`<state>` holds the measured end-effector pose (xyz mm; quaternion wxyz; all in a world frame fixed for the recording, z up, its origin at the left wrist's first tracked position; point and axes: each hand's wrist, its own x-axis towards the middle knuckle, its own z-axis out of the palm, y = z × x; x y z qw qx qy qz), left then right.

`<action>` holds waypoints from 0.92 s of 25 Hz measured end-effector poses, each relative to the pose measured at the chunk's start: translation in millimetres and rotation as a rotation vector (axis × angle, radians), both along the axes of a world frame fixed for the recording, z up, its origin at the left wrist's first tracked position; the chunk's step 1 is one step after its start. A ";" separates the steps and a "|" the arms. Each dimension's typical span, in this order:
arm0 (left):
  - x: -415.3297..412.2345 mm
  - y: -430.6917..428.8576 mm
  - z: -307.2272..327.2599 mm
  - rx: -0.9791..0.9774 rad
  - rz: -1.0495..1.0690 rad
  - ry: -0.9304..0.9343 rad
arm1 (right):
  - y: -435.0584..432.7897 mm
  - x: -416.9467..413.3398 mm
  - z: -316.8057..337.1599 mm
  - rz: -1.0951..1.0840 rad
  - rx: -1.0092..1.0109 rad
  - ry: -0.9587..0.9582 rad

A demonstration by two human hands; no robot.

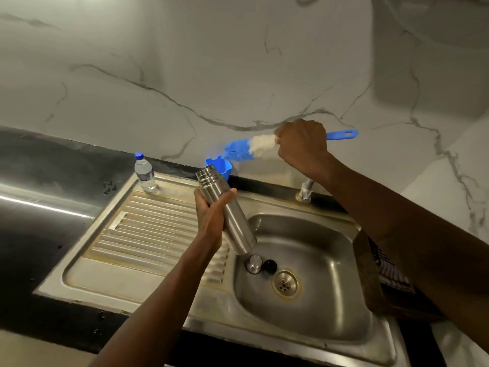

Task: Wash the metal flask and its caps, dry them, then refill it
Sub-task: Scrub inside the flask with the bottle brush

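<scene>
Marble wall point(185, 62), steel sink point(148, 282), left hand point(209, 218) gripping cylindrical flask point(238, 226)

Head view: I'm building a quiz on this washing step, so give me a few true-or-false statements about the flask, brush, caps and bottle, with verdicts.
1. The left hand grips the flask, tilted, neck upward. True.
2. The brush is inside the flask. False: the right hand holds it in the air, clear of the flask, near the blue holder.
3. The steel cap and the black cap lie in the sink basin, beside the drain. True.
4. The water bottle stands in the basin. False: it stands upright, capped, at the drainboard's far corner.
</scene>
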<state>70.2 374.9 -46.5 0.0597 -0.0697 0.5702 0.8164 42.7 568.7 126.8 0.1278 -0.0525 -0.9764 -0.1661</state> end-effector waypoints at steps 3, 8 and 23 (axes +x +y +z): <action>-16.8 -8.9 -3.7 0.000 -0.012 -0.020 | -17.7 -37.6 -10.9 0.042 0.075 -0.039; -42.4 -18.1 -11.3 -0.007 -0.037 -0.020 | -46.2 -94.5 -30.7 0.099 0.167 -0.118; -106.3 -29.7 -23.3 0.020 -0.043 -0.024 | -93.9 -184.2 -68.8 0.355 0.413 -0.364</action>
